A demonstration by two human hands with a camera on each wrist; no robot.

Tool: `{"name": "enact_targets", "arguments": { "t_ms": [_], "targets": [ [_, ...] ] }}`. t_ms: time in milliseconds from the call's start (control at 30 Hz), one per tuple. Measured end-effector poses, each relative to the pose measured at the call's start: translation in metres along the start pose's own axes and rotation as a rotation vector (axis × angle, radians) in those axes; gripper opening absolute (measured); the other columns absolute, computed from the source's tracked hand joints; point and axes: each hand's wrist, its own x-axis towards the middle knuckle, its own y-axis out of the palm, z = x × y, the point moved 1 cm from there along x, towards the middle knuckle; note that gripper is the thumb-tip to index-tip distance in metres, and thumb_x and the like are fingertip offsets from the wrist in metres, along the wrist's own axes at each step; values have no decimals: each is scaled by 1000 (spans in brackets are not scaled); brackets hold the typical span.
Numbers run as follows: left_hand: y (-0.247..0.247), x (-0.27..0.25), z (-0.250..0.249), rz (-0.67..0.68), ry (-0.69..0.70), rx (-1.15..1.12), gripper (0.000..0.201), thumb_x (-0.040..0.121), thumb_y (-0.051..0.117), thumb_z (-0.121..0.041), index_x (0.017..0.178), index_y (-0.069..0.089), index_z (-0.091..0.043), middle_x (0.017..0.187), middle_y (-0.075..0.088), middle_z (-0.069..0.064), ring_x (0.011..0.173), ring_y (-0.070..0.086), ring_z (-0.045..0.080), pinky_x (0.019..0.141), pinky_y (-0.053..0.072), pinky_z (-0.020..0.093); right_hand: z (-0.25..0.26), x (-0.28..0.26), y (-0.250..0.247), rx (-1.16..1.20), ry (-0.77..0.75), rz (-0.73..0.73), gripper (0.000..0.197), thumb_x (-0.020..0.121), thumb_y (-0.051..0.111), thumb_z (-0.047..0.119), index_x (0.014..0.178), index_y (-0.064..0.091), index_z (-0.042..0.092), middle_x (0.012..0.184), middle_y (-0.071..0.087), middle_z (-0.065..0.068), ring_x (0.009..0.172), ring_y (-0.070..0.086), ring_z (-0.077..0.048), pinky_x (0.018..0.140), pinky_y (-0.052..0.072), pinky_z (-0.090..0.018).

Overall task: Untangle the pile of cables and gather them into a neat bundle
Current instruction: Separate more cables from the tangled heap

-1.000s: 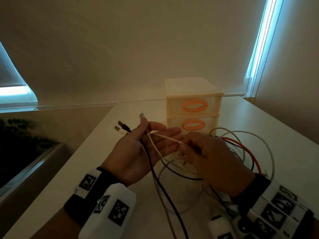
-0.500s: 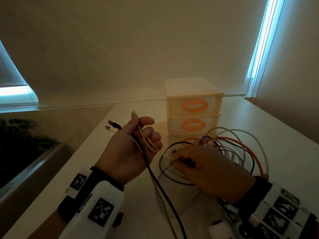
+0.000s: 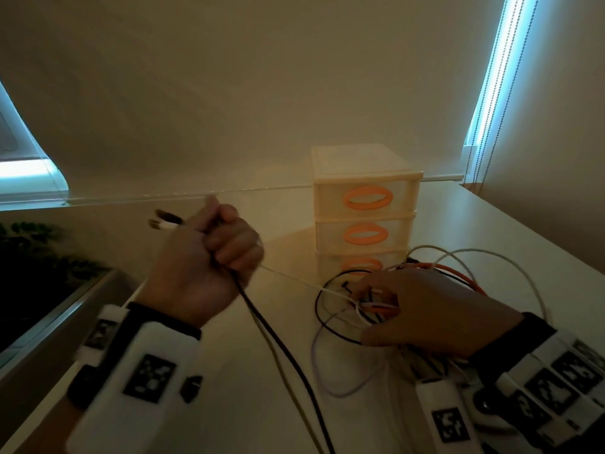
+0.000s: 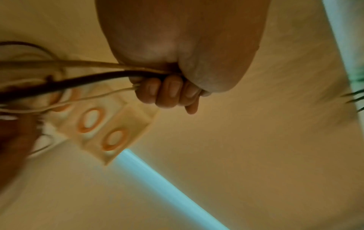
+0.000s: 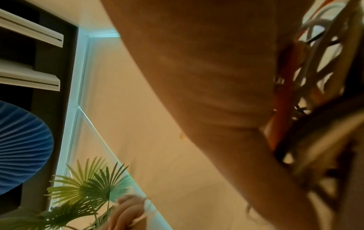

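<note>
My left hand (image 3: 229, 250) is raised above the table in a fist and grips several cable ends. Their plugs (image 3: 163, 221) stick out to the left. A black cable (image 3: 278, 339) and a beige one hang from the fist toward me. A thin white cable (image 3: 288, 278) runs taut from it to the tangled pile (image 3: 510, 260). My right hand (image 3: 373, 312) lies on that pile, fingers and thumb closed around white and orange (image 3: 458, 273) strands. In the left wrist view the curled fingers (image 4: 169, 91) clamp the black cable (image 4: 78, 80). The right wrist view shows my palm (image 5: 206, 77) against blurred cables.
A small cream drawer unit (image 3: 366, 198) with orange handles stands just behind the pile on the white table (image 3: 491, 231). The table's left edge drops beside a plant (image 3: 32, 257). Blind cords (image 3: 491, 93) hang at the far right.
My left hand closed into a fist and rose up and left, drawing the thin white cable taut. My right hand dropped from the left hand onto the pile.
</note>
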Motion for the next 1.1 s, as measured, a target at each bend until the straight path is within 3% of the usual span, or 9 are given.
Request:
{"name": "enact_targets", "arguments": {
  "t_ms": [133, 367, 467, 533, 633, 767, 900, 1000, 1100],
  "targets": [
    [-9, -4, -26, 21, 91, -76, 45, 109, 34, -38, 72, 51, -18, 50, 30, -10, 45, 27, 5, 47, 28, 20, -12, -2, -9, -28, 73, 7, 50, 67, 72, 74, 111, 59, 53, 102, 60, 21, 90, 57, 1, 84, 52, -28],
    [16, -1, 31, 116, -41, 4, 47, 110, 32, -42, 75, 48, -13, 49, 25, -8, 42, 25, 8, 44, 23, 23, 14, -7, -8, -120, -164, -105, 73, 67, 52, 90, 131, 47, 56, 120, 45, 32, 113, 38, 3, 100, 35, -28],
    [20, -3, 41, 170, -59, 1, 47, 110, 31, -42, 77, 46, -12, 50, 26, -7, 43, 25, 8, 46, 20, 23, 32, -1, 5, 148, -249, -98, 41, 87, 59, 63, 125, 59, 50, 108, 54, 35, 109, 48, 10, 88, 39, -12],
    [20, -3, 43, 193, -69, -20, 46, 110, 30, -42, 79, 46, -12, 50, 28, -7, 43, 25, 8, 46, 22, 23, 41, 6, 21, 317, -321, -57, 17, 99, 54, 44, 107, 68, 38, 94, 66, 19, 93, 60, 3, 80, 50, -22],
    [12, -2, 28, 202, -40, -37, 46, 111, 29, -41, 79, 47, -14, 51, 30, -8, 44, 27, 7, 45, 26, 22, 36, 9, 29, 506, -305, 64, 23, 105, 48, 31, 88, 64, 28, 75, 65, -7, 62, 59, -12, 64, 53, -29],
    [-4, -3, -6, 231, -33, -120, 47, 111, 27, -39, 79, 52, -15, 52, 35, -8, 46, 32, 7, 49, 27, 21, 21, -1, 8, 617, -227, 174, 27, 104, 51, 27, 82, 65, 22, 62, 49, 7, 51, 43, -7, 50, 39, -21],
    [3, -7, -5, 387, -172, -38, 46, 112, 21, -42, 83, 43, -15, 53, 31, -8, 45, 28, 8, 48, 23, 23, 6, 11, 4, 587, -122, -106, 28, 103, 52, 29, 81, 67, 18, 62, 54, -10, 47, 44, -22, 44, 39, -33],
    [18, -16, 25, 475, -321, 166, 43, 109, 31, -41, 76, 39, -14, 56, 43, -1, 49, 41, 14, 48, 35, 25, 2, 22, 10, 467, -53, -450, 29, 97, 60, 39, 76, 66, 19, 66, 66, -8, 61, 62, -27, 63, 55, -46],
    [25, -23, 59, 528, -445, 411, 44, 105, 39, -42, 72, 44, -14, 94, 68, 25, 92, 65, 38, 83, 53, 43, 6, 24, 17, 462, -86, -642, 26, 92, 67, 37, 77, 67, 16, 63, 64, -4, 60, 60, -17, 63, 53, -39]
  ]
}}
